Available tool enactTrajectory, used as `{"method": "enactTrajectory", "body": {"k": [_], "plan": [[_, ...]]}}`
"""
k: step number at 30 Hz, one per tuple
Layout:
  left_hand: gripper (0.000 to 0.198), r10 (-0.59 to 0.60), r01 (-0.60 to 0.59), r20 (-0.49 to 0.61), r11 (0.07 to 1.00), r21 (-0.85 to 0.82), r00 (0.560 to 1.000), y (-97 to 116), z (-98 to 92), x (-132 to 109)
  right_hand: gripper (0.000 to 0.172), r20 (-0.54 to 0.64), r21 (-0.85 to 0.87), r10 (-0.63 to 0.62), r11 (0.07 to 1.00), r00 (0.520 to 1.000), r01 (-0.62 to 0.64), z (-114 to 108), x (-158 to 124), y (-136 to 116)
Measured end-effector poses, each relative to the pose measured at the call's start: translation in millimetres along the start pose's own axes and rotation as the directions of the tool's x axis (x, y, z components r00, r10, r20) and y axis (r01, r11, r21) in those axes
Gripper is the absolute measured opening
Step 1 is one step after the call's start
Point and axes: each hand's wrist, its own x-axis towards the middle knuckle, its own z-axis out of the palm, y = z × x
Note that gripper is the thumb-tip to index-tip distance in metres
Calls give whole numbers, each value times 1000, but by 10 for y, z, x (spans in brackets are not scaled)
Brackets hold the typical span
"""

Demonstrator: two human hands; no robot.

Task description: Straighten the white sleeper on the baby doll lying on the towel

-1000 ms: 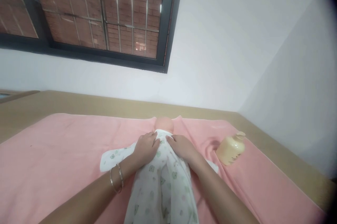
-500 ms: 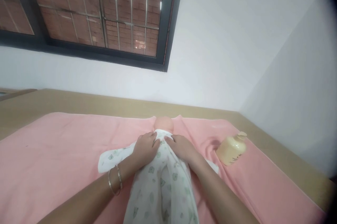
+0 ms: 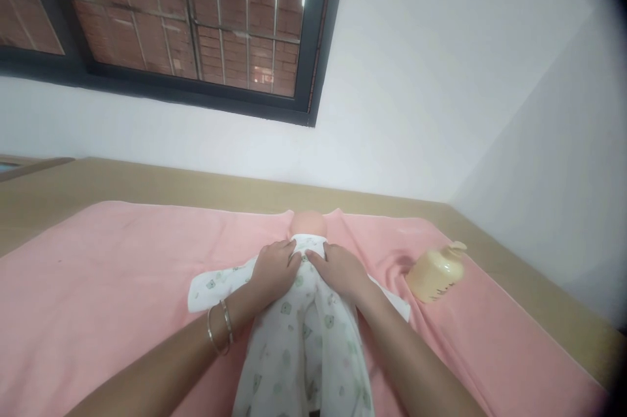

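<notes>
Together, left hand (image 3: 275,271), right hand (image 3: 343,271) on printed garment (image 3: 287,348); fingers (image 3: 316,261) touching, whether gripping cannot tell.

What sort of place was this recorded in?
An indoor room, perhaps for infant care, though that is less certain: a barred window in a white wall, a pink cloth spread on a tan surface, and a small printed garment on it.

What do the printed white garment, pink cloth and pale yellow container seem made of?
Printed white garment: matte fabric, probably cotton, falling in soft folds. Spread pink cloth: matte, perhaps fleece, softly wrinkled. Rounded pale yellow container: glossy, likely plastic, possibly ceramic, with bright highlights.
</notes>
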Motion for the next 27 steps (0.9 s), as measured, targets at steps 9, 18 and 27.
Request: {"method": "enactTrajectory", "body": {"k": [9, 18, 27], "plan": [[30, 13, -14, -12, 999, -43, 1000, 11, -19, -4, 65, 36, 88, -6, 996, 999, 3, -25, -11, 26], [27, 17, -17, -18, 999, -33, 1000, 9, -17, -9, 60, 58, 162, -33, 987, 998, 23, -20, 5, 59], [29, 14, -13, 10, 998, -68, 1000, 2, -43, -3, 61, 38, 176, -48, 984, 998, 41, 30, 40, 101]]}}
